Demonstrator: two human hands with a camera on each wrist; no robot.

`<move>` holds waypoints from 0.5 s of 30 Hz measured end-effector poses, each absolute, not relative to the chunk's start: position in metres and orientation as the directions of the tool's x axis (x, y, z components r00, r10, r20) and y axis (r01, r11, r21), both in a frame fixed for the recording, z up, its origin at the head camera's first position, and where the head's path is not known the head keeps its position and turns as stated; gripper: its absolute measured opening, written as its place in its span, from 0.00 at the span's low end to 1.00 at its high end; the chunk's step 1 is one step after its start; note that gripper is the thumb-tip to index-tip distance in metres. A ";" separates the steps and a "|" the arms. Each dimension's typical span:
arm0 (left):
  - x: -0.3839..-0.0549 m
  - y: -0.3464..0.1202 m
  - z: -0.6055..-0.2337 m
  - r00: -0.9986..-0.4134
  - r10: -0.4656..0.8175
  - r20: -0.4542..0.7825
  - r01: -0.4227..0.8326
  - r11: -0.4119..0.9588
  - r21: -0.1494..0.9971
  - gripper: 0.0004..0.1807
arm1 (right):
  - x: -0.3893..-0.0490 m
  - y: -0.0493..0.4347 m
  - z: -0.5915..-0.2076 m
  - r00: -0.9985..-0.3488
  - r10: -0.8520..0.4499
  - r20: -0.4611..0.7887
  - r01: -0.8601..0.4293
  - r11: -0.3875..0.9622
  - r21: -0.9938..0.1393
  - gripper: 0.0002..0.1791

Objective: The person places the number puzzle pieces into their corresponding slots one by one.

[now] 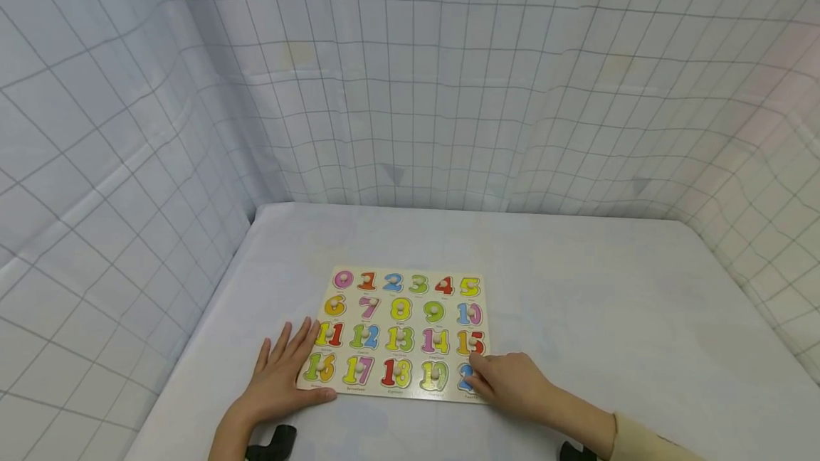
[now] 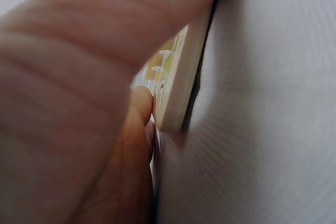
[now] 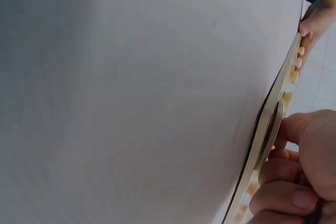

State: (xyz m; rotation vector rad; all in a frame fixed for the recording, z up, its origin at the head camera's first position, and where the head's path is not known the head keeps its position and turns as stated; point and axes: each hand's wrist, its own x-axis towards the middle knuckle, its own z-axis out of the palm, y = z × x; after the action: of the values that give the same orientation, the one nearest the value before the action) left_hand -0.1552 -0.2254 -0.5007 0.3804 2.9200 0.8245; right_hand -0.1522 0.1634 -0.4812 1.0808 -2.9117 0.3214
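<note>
A wooden number puzzle board [image 1: 378, 386] lies on the white table, with knobbed number pieces from 0 upward in rows. My left hand [image 1: 277, 381] rests at its left edge, fingers spread straight and thumb along the front corner. In the left wrist view the thumb and palm hide most of the board's edge [image 2: 181, 87]. My right hand [image 1: 512, 384] is at the front right corner, pinching the number 20 piece [image 1: 465, 377] by its knob, which the fingers cover. Seen from the right wrist, this piece [image 3: 274, 129] sits slightly tilted, one edge raised from the board.
A white cloth covers the table [image 1: 576, 290]. Grid-patterned curtains [image 1: 435, 91] hang behind and at both sides. Dark wrist devices [image 1: 274, 443] show near both wrists at the front.
</note>
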 end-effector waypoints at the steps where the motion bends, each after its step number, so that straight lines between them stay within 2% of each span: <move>1: -0.155 -0.225 -0.501 -0.966 0.260 -0.012 0.215 0.824 0.524 0.62 | -0.152 0.163 -0.481 -0.762 -0.641 0.088 -0.645 0.741 -0.189 0.15; 15: -0.155 -0.226 -0.502 -0.966 0.259 -0.009 0.217 0.825 0.522 0.62 | -0.151 0.164 -0.485 -0.754 -0.637 0.160 -0.656 0.738 -0.158 0.15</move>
State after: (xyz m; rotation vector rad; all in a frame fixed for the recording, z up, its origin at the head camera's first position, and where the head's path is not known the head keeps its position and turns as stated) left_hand -0.1554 -0.2258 -0.5021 0.3824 2.9254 0.8215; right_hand -0.1513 0.1638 -0.4849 1.0594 -2.8392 0.3133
